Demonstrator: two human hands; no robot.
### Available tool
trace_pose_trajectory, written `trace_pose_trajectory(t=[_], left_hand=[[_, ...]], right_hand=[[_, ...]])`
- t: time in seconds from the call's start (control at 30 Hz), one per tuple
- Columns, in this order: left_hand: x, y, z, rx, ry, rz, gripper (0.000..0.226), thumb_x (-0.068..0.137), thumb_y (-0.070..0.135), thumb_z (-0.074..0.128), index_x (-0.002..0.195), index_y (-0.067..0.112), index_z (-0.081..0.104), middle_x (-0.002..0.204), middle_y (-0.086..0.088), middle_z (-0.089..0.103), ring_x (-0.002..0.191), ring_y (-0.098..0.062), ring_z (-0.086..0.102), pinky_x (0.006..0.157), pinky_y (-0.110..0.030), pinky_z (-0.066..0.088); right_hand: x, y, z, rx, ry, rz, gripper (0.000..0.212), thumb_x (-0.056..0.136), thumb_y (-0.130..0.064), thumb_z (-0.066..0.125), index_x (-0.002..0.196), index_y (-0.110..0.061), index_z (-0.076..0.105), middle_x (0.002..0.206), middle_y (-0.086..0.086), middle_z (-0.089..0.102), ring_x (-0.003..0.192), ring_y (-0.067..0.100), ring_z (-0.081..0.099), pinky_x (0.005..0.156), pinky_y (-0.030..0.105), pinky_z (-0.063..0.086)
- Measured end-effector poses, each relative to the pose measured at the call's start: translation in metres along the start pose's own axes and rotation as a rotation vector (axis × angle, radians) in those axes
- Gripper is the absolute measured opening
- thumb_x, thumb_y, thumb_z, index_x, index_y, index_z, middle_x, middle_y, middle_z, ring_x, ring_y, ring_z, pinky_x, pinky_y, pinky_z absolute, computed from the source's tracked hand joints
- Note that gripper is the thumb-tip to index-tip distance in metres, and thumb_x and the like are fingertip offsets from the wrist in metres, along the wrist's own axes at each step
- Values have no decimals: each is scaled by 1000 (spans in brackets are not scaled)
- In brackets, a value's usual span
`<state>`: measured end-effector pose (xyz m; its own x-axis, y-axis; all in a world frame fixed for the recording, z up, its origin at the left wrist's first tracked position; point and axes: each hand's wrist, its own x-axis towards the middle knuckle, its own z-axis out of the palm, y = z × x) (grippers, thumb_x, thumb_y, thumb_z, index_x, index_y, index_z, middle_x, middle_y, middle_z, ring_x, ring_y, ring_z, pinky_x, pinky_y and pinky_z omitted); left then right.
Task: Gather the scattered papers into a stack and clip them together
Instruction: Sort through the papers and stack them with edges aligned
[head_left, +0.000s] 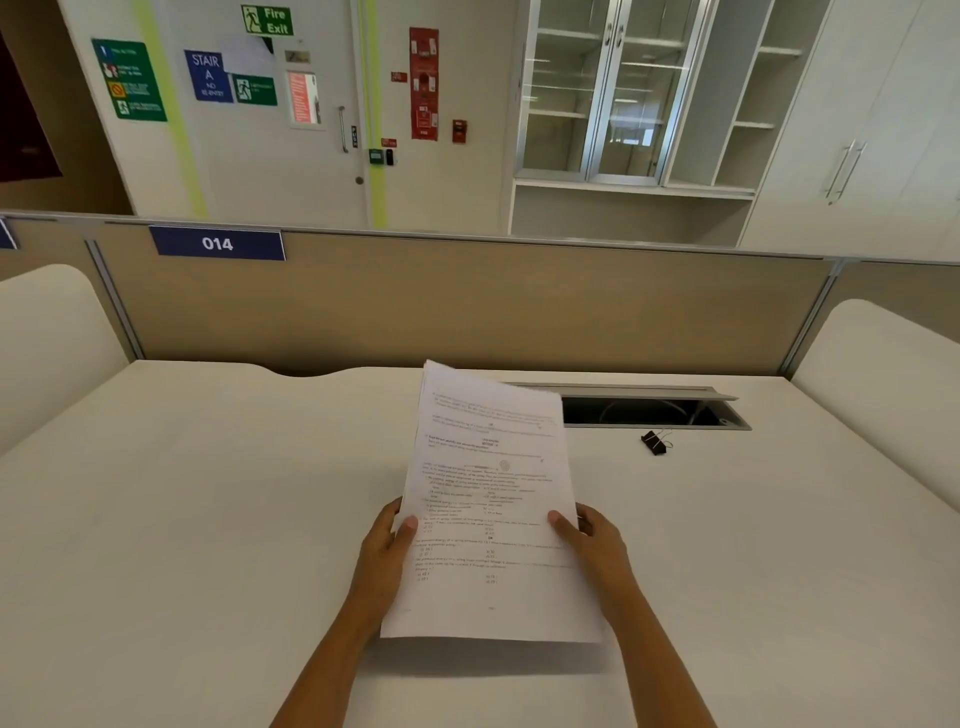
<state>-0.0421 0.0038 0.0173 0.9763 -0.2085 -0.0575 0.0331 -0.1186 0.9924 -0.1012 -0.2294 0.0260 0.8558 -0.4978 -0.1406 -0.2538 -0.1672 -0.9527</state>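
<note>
Head view: both hands hold the paper stack (491, 519) above the white tabletop (208, 519), printed side up, its far end tilted toward 12 o'clock. Left hand (384, 545) grips the stack's 9 o'clock edge, thumb on top. Right hand (592, 543) grips the 3 o'clock edge, thumb likewise on top. The sheets look roughly aligned, with top corners slightly fanned. A black binder clip (655, 442) lies on the tabletop at about 2 o'clock from the stack, apart from it, just in front of the open cable tray (649, 410). A beige partition (467, 301) labelled 014 stands behind.
</note>
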Motion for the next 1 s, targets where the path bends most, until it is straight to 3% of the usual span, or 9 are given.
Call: trace_pose_trajectory(t=[0.07,0.17,0.23,0.37,0.57,0.7,0.8,0.9,1.0], left_hand=[[-2,12,4,-25,-2,53,35,96,25,42,130,19,44,119,-2,63,88,-18,70,63,-25,58],[-2,36,10,-39,21,147,29,96,26,41,125,27,46,111,4,65,85,-16,70,61,-23,57],[0,54,13,-42,35,203,27,97,27,40,123,31,44,110,5,64,89,-17,67,60,-18,56],[-1,80,19,-62,67,290,23,97,30,39,119,35,41,108,8,61,91,-11,62,57,-12,53],[-2,110,24,-82,143,397,24,84,49,39,107,41,40,103,13,60,87,-16,65,55,-14,51],[-2,138,25,-90,225,484,24,88,50,34,103,33,42,89,14,61,73,-3,65,52,-10,48],[-3,161,27,-125,287,494,27,96,45,28,96,23,44,76,9,57,60,5,60,47,-7,43],[-3,181,29,-147,355,471,32,95,48,26,80,28,46,67,7,54,56,-5,59,48,-12,42],[0,187,30,-138,416,462,38,93,53,30,82,24,52,68,6,57,61,-12,60,50,-17,43]], right_hand=[[-6,-13,-4,111,7,-46,28,87,-32,60,113,-21,59,111,1,69,93,18,68,83,38,57],[-16,-37,-8,282,84,-188,21,89,-26,59,110,-23,57,102,0,70,87,19,70,67,30,60],[-22,-52,-10,349,107,-270,17,89,-24,59,106,-27,57,101,0,71,88,19,70,71,34,59],[-29,-67,-14,316,150,-386,12,91,-26,56,100,-34,54,102,1,67,93,20,67,75,37,59],[-36,-84,-18,278,166,-471,15,91,-25,54,99,-36,48,99,-3,65,89,18,67,65,27,59],[-43,-109,-21,299,212,-546,6,90,-33,54,94,-36,50,90,-10,63,79,9,66,57,17,53],[-49,-132,-23,341,268,-568,16,85,-48,47,87,-32,51,78,-7,63,68,8,65,54,18,53],[-53,-155,-25,361,357,-571,31,89,-52,44,73,-27,49,68,-1,59,60,12,61,52,20,49],[-54,-170,-27,366,417,-561,31,90,-47,47,66,-28,49,65,0,59,58,10,60,48,17,45]])
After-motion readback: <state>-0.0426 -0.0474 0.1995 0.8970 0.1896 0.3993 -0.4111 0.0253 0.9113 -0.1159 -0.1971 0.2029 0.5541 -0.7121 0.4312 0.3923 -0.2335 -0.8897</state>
